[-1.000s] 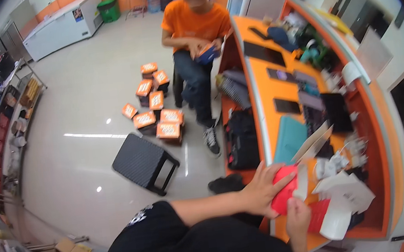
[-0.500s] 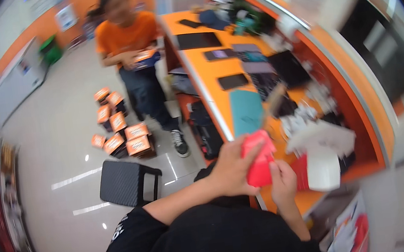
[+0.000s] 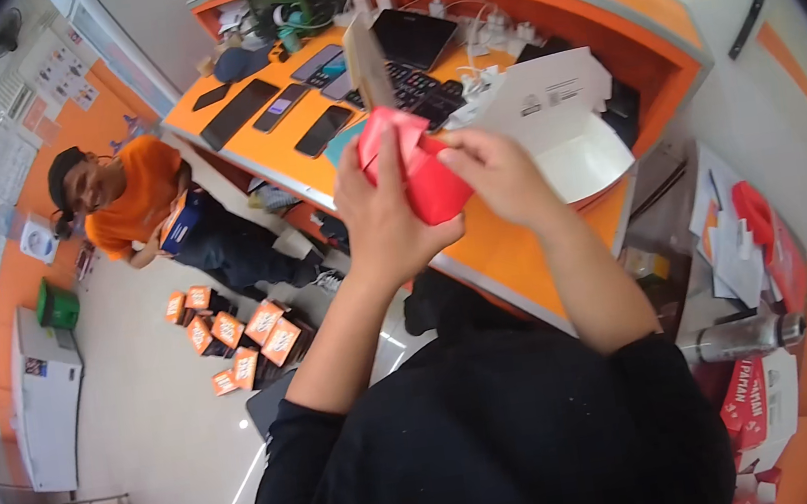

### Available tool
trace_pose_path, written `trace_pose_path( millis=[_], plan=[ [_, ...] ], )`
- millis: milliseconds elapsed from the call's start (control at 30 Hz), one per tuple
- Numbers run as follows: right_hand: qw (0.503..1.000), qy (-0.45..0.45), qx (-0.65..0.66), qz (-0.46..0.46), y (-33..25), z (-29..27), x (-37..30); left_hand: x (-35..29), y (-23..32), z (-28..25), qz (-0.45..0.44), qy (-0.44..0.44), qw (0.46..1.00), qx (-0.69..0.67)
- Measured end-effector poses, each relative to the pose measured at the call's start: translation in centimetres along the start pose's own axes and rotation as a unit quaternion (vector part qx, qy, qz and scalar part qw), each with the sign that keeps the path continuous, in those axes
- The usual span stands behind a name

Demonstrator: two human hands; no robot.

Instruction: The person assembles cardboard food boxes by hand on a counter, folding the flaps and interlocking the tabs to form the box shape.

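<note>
My left hand (image 3: pixel 381 216) is wrapped round a red folded piece (image 3: pixel 430 180) that looks like thin card or paper, its fingers spread over the front face. The right edge of the same red piece is pinched between the thumb and fingers of my right hand (image 3: pixel 503 177). It is held up above the front of the orange desk (image 3: pixel 493 241). Behind its top edge stands a blurred tan strip (image 3: pixel 367 67); whether the two are joined I cannot tell. Right of my right hand lies an opened white carton (image 3: pixel 566 136).
Phones (image 3: pixel 323 131), a laptop (image 3: pixel 412 37) and cables cover the desk's back. At left, a person in an orange shirt (image 3: pixel 137 199) holds a blue-and-orange box (image 3: pixel 180 224). Several orange-topped boxes (image 3: pixel 266 322) stand on the floor. A metal bottle (image 3: pixel 749 338) lies at right.
My view has swung to the right, so the desk and the co-worker sit further left. Both hands have stayed on the red piece, which is now higher in view and tilted.
</note>
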State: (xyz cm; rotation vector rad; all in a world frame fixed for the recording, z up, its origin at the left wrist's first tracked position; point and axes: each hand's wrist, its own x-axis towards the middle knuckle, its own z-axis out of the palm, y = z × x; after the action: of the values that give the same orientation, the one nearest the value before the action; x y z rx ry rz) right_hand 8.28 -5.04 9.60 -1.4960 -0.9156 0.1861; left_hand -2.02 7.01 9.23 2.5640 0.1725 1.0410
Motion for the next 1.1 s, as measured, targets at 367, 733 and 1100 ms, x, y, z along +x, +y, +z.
trace_pose_path(
  millis=[367,733,1100],
  plan=[
    [0.997,0.012,-0.048,0.066,-4.4,-0.7,-2.1,-1.3,2.7,-0.6,0.069,0.015,0.997,0.017],
    [0.991,0.089,-0.100,0.031,-3.5,-0.9,-3.5,-2.2,2.5,0.4,0.071,-0.018,0.997,-0.035],
    [0.992,0.022,-0.037,0.119,-2.1,-1.0,-3.1,-3.0,1.7,1.1,0.047,-0.061,0.997,-0.028]
  ],
)
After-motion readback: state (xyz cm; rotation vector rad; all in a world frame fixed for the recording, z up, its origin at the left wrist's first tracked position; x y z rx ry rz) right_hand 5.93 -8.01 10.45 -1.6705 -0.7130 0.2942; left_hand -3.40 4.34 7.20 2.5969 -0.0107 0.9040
